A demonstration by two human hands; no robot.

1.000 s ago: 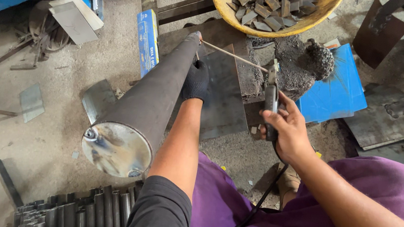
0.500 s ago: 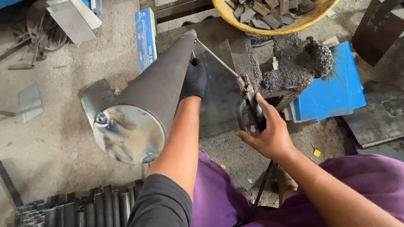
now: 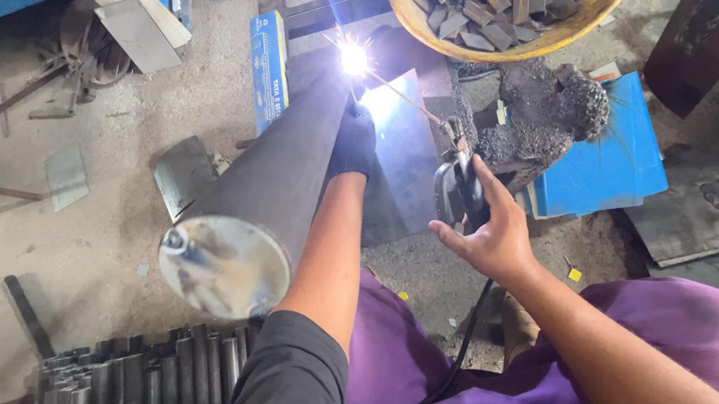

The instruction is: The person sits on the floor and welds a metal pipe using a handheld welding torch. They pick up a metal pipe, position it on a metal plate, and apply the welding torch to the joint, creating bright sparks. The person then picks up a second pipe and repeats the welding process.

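A long dark metal cone [image 3: 278, 176] lies on the floor, its shiny wide end [image 3: 225, 266] toward me. My left hand [image 3: 354, 139], in a black glove, rests on the cone's side near its narrow far end. My right hand [image 3: 486, 229] grips a black welding electrode holder [image 3: 459, 190]. Its thin rod [image 3: 406, 100] reaches to the cone's tip, where a bright white arc [image 3: 353, 57] burns. A black cable [image 3: 460, 346] runs from the holder down past my purple-clad leg.
A yellow basin [image 3: 415, 16] of small metal pieces stands at the back. A blue board [image 3: 613, 157] with dark slag lies at right, a blue box [image 3: 268, 68] beside the cone, scrap plates at left, and a bundle of dark pipes [image 3: 136, 375] near me.
My right hand has swung the rod's tip onto the cone's narrow end and a bright arc has lit there. My left hand stays on the cone.
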